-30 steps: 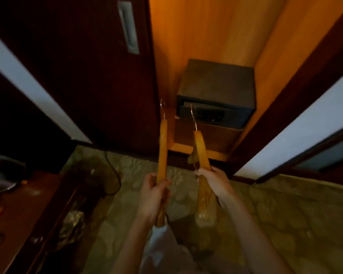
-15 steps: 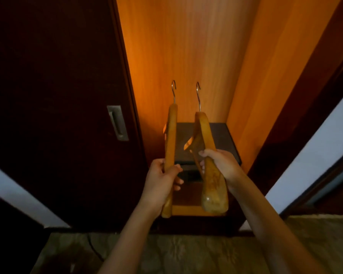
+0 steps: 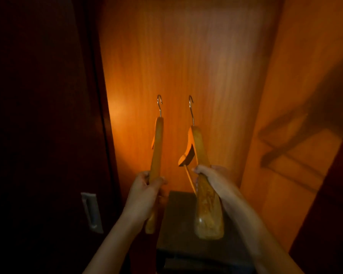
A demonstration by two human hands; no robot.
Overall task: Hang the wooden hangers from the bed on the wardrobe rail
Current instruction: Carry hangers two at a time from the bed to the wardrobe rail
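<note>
1. 2 bare forearms enter from the bottom edge, the left forearm [image 3: 111, 244] from 7 o'clock and the right forearm [image 3: 255, 234] from 5 o'clock.
2. The left hand [image 3: 145, 196] has its fingers [image 3: 158, 180] curled tight round the lower part of the left hanger [image 3: 156, 151]. This hanger is seen edge-on and stands nearly upright, with its end sticking out below the hand toward 6 o'clock.
3. The right hand [image 3: 212, 178] grips the right hanger [image 3: 198, 147] about halfway along, fingers [image 3: 201, 169] wrapped over it. The broad shoulder end hangs below the hand, and the thin crossbar runs just left of the palm.
4. The left hook [image 3: 159, 104] and the right hook [image 3: 191, 109] both point to 12 o'clock. They are side by side, apart, and touch nothing.
5. Behind the hands, at 6 o'clock, a dark box [image 3: 178, 220] sits low inside the wardrobe.
6. At 8 o'clock a dark door [image 3: 48, 115] carries a recessed metal handle [image 3: 91, 211].
7. Farthest off, the orange wooden back panel [image 3: 186, 56] fills 12 o'clock. The side panel [image 3: 305, 56] at 3 o'clock bears a blurred shadow [image 3: 293, 139].
</note>
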